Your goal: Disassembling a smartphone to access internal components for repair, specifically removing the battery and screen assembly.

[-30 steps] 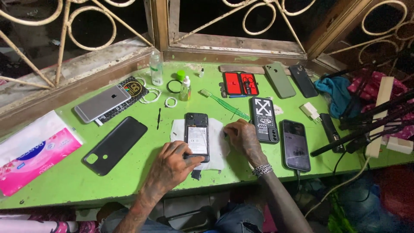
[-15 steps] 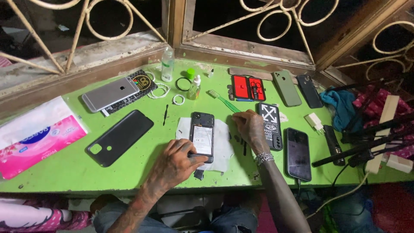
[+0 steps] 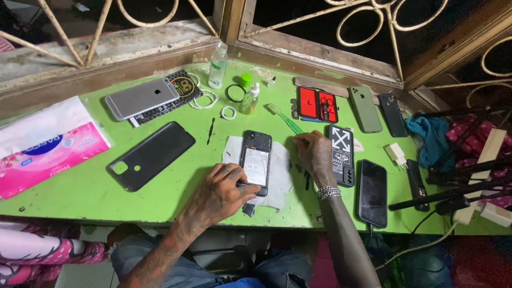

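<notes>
green table (image 3: 80, 197) | wooden window frame (image 3: 320, 53) | curled iron grille (image 3: 373, 21) | outside seemingly dark

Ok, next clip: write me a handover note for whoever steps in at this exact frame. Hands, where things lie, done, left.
Left hand: rests on the lower edge of the opened phone, steadying it.
Right hand: on the table beside the phone's right edge, holding nothing I can make out.
The phone lies face down on a white cloth, back off, insides exposed. Its likely black back cover lies to the left. Green toothbrush and red tool case sit just beyond.
Done: back cover removed.
Left: whatever inside work is due, then refitting the cover.
</notes>
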